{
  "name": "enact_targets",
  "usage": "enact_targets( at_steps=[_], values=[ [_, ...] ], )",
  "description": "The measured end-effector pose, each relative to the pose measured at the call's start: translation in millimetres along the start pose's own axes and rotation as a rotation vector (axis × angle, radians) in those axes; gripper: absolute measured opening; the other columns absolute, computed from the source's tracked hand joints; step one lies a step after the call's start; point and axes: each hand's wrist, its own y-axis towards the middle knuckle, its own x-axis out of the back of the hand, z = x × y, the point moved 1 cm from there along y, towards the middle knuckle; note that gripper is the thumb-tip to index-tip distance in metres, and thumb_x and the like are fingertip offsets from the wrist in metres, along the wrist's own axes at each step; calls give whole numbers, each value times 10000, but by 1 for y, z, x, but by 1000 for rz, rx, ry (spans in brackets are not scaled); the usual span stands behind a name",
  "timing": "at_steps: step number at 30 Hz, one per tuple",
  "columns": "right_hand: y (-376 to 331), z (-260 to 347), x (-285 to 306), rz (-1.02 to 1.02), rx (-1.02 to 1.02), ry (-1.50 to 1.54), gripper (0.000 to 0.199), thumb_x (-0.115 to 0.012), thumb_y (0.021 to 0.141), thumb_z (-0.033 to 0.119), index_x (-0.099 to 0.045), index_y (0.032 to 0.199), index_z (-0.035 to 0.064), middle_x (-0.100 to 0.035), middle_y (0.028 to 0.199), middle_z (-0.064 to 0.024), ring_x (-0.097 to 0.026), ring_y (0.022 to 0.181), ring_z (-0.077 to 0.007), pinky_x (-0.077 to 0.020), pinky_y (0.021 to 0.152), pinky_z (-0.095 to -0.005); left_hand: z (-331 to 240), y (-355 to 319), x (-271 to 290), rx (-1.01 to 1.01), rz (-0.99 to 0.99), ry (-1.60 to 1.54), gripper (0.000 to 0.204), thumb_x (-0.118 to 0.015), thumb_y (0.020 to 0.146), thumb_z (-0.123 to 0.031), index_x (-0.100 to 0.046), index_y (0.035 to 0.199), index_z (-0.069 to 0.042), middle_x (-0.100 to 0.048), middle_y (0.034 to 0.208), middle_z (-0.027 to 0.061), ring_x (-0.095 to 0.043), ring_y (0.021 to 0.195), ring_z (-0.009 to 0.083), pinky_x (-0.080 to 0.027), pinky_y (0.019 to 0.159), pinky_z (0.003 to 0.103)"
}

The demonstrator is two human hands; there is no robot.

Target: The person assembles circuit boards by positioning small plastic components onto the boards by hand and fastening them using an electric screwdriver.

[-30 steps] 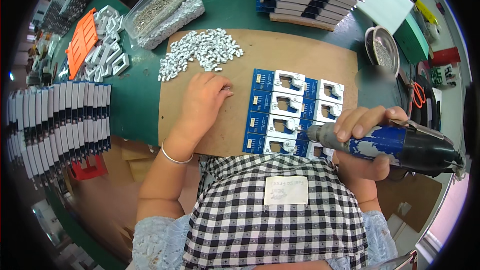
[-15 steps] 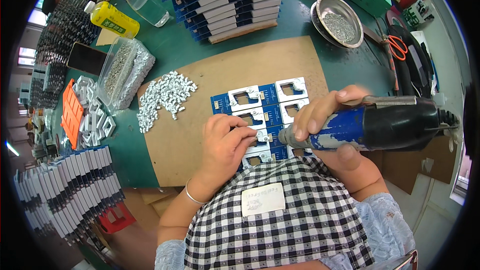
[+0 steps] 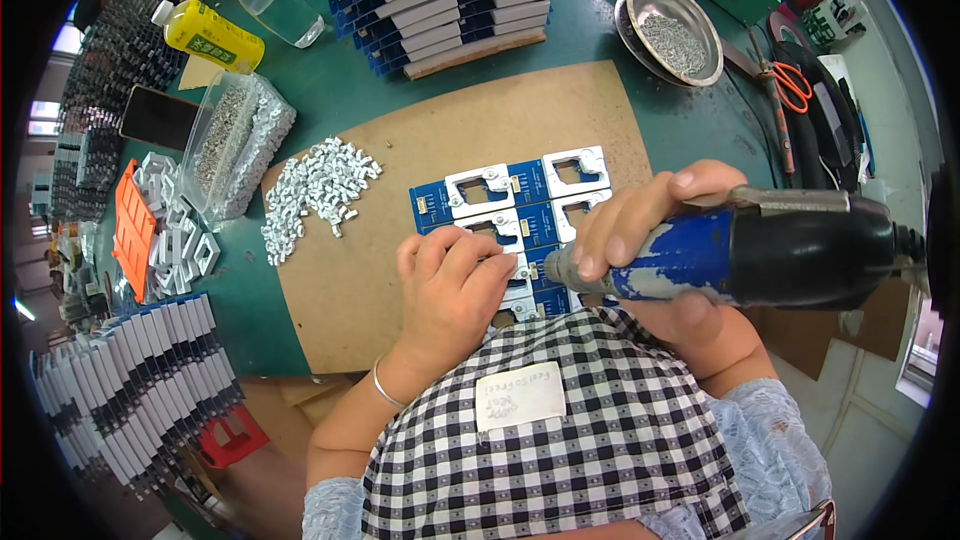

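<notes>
My right hand [image 3: 632,220] is wrapped around a blue and black electric screwdriver [image 3: 770,252] with worn paint. The tool lies nearly level, its grey nose toward the left over the blue circuit boards [image 3: 536,223]. White plastic frames [image 3: 478,192] with square cutouts sit on these boards in two columns. My left hand [image 3: 448,285] rests on the left column, thumb and fingers drawn together at a frame's edge beside the screwdriver's nose. Whatever those fingertips pinch is hidden. The nearer boards are partly covered by my hands and the checked apron.
Small white plastic pieces [image 3: 315,190] lie heaped on the brown board [image 3: 400,155]. A clear tub [image 3: 190,175] and a metal bowl [image 3: 716,60] hold small metal parts. A board stack [image 3: 480,58] stands at the back, bottles [image 3: 215,40] to its left, orange-handled scissors [image 3: 792,90] at right.
The view has shifted slightly, so the table things sit a little further left and up. My left fingers still stay at the frame, and the screwdriver's nose remains close beside them.
</notes>
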Motion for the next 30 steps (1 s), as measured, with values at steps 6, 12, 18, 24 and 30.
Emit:
enact_targets(
  at_steps=[6,12,18,24,30],
  values=[
    [10,4,-23,44,-101,-145,664,-740,785,404,-362,1263,140,-602,859,-80,-642,770,-256,-527,736,-409,15,-8,-9,105,-19,-219,214,-767,680,-53,-656,856,-102,-610,935,5,-545,952,241,-416,826,385],
    [14,5,-27,74,-93,-210,670,-738,774,405,-361,1259,136,-610,862,-84,-646,781,-257,-527,739,-414,16,-7,-10,81,-48,-257,230,-770,662,-37,-649,851,-84,-612,939,23,-546,951,256,-427,816,381],
    [17,8,-29,116,-144,-286,681,-747,763,403,-364,1255,131,-610,859,-88,-645,778,-256,-530,730,-411,17,-9,-11,82,-55,-278,231,-767,659,-34,-645,848,-83,-610,939,25,-543,949,260,-425,820,386],
    [21,12,-37,226,-235,-571,629,-777,792,304,-367,1233,124,-599,824,-108,-626,751,-258,-532,694,-400,18,-10,-8,65,-74,-268,221,-757,673,-51,-635,855,-82,-603,939,28,-538,942,263,-423,816,392],
    [28,-8,-51,254,-147,-381,556,-767,814,334,-359,1123,116,-571,800,-98,-600,696,-243,-530,672,-394,20,-9,-11,44,-89,-296,210,-743,684,-86,-623,855,-105,-590,955,20,-534,952,257,-425,826,403]
  ],
)
